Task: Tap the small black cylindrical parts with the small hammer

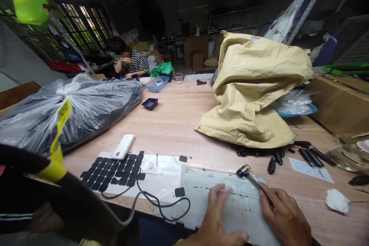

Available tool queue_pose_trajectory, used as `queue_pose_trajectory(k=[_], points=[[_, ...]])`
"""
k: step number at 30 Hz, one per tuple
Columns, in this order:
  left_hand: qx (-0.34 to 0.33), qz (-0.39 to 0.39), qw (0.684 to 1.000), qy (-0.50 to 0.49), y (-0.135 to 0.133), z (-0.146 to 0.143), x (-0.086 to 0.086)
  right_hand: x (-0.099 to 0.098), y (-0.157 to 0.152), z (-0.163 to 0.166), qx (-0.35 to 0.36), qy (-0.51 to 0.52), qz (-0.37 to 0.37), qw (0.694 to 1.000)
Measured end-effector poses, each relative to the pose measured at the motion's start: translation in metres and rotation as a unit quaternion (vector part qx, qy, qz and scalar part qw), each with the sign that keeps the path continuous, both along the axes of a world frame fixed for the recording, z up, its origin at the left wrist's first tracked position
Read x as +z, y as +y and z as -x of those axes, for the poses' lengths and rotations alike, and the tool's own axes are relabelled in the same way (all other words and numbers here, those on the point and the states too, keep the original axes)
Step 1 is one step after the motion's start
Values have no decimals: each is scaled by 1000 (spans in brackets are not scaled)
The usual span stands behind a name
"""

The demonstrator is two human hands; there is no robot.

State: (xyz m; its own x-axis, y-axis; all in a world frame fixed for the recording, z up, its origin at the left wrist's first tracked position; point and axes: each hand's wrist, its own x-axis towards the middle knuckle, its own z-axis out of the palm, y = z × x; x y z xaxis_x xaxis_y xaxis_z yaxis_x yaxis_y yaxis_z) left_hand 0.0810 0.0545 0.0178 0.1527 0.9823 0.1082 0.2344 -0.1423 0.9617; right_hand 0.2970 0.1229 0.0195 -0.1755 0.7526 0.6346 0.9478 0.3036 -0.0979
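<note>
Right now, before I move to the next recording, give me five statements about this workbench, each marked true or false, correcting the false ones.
1. The right hand holds a two-faced mallet by its handle. True.
2. The left hand is clenched around a cable. False: it is open, over the grey sheet.
3. Black pads lie on a white sheet. True.
4. The white tape roll sits in the dark purple tray. False: it is in the blue basket.
5. The clear cup stands right of the blue basket. True.

No legible text; marks on the yellow tape [56,148] too blurred
</note>
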Motion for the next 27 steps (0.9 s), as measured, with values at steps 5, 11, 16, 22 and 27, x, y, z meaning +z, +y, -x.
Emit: queue_pose_trajectory(k=[5,11,16,22,27], points=[[218,40,974,-49,47,17,81,-2,1,1,-13,27,22,999],[357,-20,930,-86,71,37,121,-3,2,0,-21,37,47,998],[368,-26,925,-87,64,43,118,-5,1,0,-16,34,36,999],[343,-35,934,-90,60,44,120,-6,2,-1,-19,54,57,997],[342,-30,938,-58,60,50,121,-7,2,-1,-19,50,57,997]])
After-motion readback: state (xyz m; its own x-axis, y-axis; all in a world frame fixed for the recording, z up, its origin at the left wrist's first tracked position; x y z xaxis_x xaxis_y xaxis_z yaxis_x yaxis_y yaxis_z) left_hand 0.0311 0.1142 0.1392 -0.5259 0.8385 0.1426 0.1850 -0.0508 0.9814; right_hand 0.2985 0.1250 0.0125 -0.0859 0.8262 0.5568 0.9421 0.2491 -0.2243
